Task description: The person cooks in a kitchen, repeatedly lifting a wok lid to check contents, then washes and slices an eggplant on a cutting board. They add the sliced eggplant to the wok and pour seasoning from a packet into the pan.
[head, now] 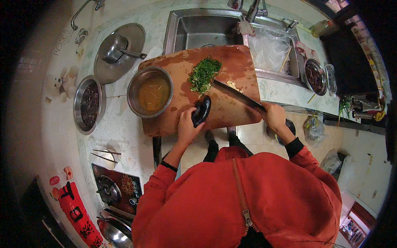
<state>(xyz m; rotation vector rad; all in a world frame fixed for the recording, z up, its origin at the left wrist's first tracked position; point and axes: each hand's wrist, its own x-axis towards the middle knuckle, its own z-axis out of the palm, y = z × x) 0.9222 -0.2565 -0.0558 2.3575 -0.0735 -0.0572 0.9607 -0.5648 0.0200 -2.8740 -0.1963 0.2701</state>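
My left hand [188,125] grips a pair of shiny black, curved pieces [202,111], possibly preserved eggs or sausage, over the near part of a brown cutting board [229,108]. In my right hand [274,116] is the handle of a kitchen knife [238,94], its blade slanting up and left over the board. The blade's tip is close to a pile of chopped green herbs [204,74]. Pale chopped pieces [232,85], perhaps garlic, lie just beyond the blade. A metal bowl of orange-brown liquid [150,92] stands on the board's left side.
Behind the board is a double steel sink [201,31], with a clear plastic bag [269,46] in its right basin. At left are a metal bowl of dark food [90,105] and a lid with a ladle [119,52]. A gas hob [118,187] sits nearer; another dark-food bowl [314,77] stands right.
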